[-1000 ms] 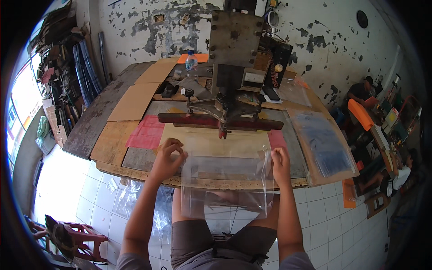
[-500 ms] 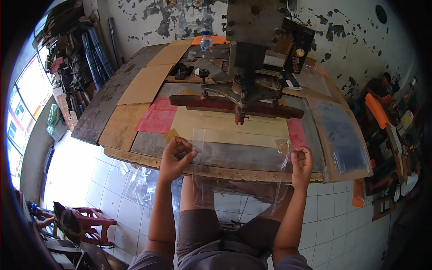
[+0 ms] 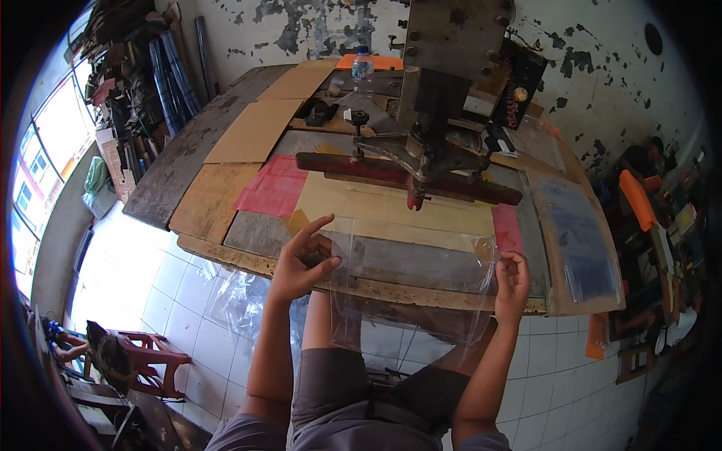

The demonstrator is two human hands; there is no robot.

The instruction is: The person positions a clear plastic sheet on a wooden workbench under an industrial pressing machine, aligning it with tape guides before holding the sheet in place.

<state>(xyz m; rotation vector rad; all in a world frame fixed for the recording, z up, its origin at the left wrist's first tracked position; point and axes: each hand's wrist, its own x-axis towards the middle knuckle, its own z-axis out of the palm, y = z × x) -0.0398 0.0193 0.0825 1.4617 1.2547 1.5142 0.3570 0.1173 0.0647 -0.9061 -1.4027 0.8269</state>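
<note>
The clear plastic sheet (image 3: 414,301) is thin, glossy and roughly rectangular, with creases that catch light along its sides and a soft, uneven lower edge. Behind it, a matt pale-yellow sheet (image 3: 398,214) lies between pinkish-red pieces (image 3: 272,186) on a scuffed grey plate (image 3: 259,237), under the press's long, worn red bar (image 3: 342,167). The table's wooden front edge (image 3: 203,252) looks rough and chipped; flat brown cardboard (image 3: 256,131) lies to the left, smooth bluish film (image 3: 583,248) to the right.

The plastic sheet hangs between the two hands, which are well apart, partly in front of the table edge and above the person's lap. The right hand (image 3: 511,282) pinches its upper right corner. The left hand (image 3: 307,259) is at its left edge, thumb and raised index finger spread; whether they touch the plastic cannot be told.
</note>
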